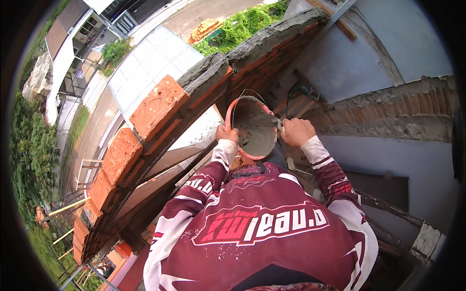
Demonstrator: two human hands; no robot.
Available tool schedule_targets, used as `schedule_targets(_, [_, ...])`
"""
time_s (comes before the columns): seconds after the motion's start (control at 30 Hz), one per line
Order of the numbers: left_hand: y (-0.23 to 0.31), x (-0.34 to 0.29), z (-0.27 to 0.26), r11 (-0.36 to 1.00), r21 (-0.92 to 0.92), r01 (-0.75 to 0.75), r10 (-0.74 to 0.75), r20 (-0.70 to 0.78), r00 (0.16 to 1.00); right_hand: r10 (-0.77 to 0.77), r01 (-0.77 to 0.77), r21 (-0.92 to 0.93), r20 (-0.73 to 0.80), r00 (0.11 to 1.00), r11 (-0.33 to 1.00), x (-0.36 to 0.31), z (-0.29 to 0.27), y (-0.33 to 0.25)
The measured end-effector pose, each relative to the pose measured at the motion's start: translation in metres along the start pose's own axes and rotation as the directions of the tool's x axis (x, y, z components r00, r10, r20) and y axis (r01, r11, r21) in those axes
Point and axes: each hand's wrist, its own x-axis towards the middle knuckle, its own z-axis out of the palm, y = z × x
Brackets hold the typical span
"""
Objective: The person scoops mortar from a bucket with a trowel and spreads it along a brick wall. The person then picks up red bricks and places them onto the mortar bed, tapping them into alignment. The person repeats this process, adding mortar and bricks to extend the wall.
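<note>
An orange bucket (229, 116) with a thin wire handle stands tilted in front of me, grey wet mortar (255, 131) inside it. My left hand (227, 134) is closed on the bucket's left rim. In my right hand (298, 132) is the handle of a trowel (280, 126), at the bucket's right side. The trowel's blade reaches into the mortar and is mostly hidden by it. Just left of the bucket runs a curving brick wall, with bare orange bricks (158, 105) on its nearer stretch and fresh mortar (279, 41) spread along its farther top.
A taut string (187, 89) follows the wall's top. Beyond the bucket lies a corded power tool (305, 90). A grey plastered wall (383, 160) with a rough brick band (388, 109) closes off the right. Past the brick wall, the ground drops to a street (99, 126).
</note>
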Motion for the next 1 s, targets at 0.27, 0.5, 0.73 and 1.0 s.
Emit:
schedule_targets(0.27, [0.035,0.007,0.013,0.940,-0.104,-0.323,0.332,0.078,0.940,-0.067,0.072,0.076,-0.063,0.996,0.994,0.000,0.084,-0.035])
schedule_targets(0.5, [0.054,0.003,0.011,0.919,-0.154,-0.362,0.387,0.178,0.905,0.070,-0.056,0.083,-0.182,0.981,0.995,0.011,0.054,-0.031])
schedule_targets(0.73, [0.064,0.000,0.006,0.944,-0.124,-0.306,0.327,0.208,0.922,0.138,-0.096,0.188,-0.221,0.966,0.977,-0.003,0.037,-0.018])
schedule_targets(1.0, [0.073,0.007,0.005,0.863,-0.307,-0.401,0.481,0.255,0.839,-0.004,0.017,0.046,-0.264,0.965,0.999,-0.001,0.044,-0.042])
